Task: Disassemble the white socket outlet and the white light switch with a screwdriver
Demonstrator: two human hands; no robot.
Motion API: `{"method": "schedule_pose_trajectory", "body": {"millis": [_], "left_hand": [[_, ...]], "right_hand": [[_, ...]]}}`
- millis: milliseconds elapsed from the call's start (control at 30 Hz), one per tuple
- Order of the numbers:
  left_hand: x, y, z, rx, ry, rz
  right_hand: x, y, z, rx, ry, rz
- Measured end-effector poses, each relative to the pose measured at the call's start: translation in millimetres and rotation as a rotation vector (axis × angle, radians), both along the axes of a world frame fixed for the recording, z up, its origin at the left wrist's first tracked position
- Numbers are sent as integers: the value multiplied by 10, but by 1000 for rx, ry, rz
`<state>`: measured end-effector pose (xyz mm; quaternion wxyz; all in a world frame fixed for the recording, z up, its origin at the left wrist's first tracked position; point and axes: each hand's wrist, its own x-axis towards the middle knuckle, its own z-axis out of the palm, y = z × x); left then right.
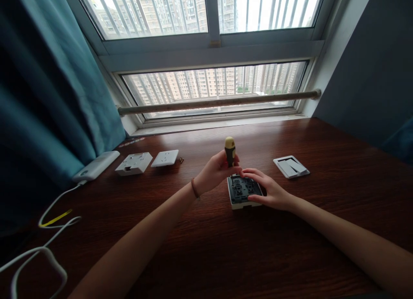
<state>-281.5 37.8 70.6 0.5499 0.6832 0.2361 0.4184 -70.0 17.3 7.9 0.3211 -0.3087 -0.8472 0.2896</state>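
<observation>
Upright in my left hand (pixel 217 173) is a screwdriver (pixel 230 150) with a yellow and black handle, my fingers closed round it. Its shaft points down at the left part of an uncovered wall switch (pixel 243 190), a dark grey mechanism on a white box. My right hand (pixel 269 190) holds the switch from the right, its thumb at the near side and its fingertips at the far edge, close to my left fingers. The screwdriver's tip is too small to make out clearly.
On the brown table (pixel 193 247), a white switch cover (pixel 291 166) lies to the right. A white socket panel (pixel 165 158), small brass screws (pixel 181 160), a white mounting box (pixel 134 164) and a white power bank (pixel 97 165) with a cable (pixel 60 195) are at left. A window stands behind.
</observation>
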Motion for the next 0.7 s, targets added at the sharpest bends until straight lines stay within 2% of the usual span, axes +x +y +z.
{"method": "schedule_pose_trajectory", "body": {"millis": [133, 267, 333, 533, 600, 700], "left_hand": [[7, -18, -45, -77, -129, -57], [-111, -49, -51, -145, -178, -92], [-183, -43, -14, -145, -152, -106], [-283, -25, 104, -1, 37, -124], [-266, -33, 95, 32, 52, -93], [-201, -52, 26, 32, -14, 48]], "right_hand": [[15, -10, 0, 3, -27, 43], [22, -14, 17, -1, -34, 57], [27, -12, 30, -9, -37, 73], [36, -4, 53, -9, -38, 99], [34, 0, 50, -8, -36, 102], [32, 5, 46, -4, -32, 100]]}}
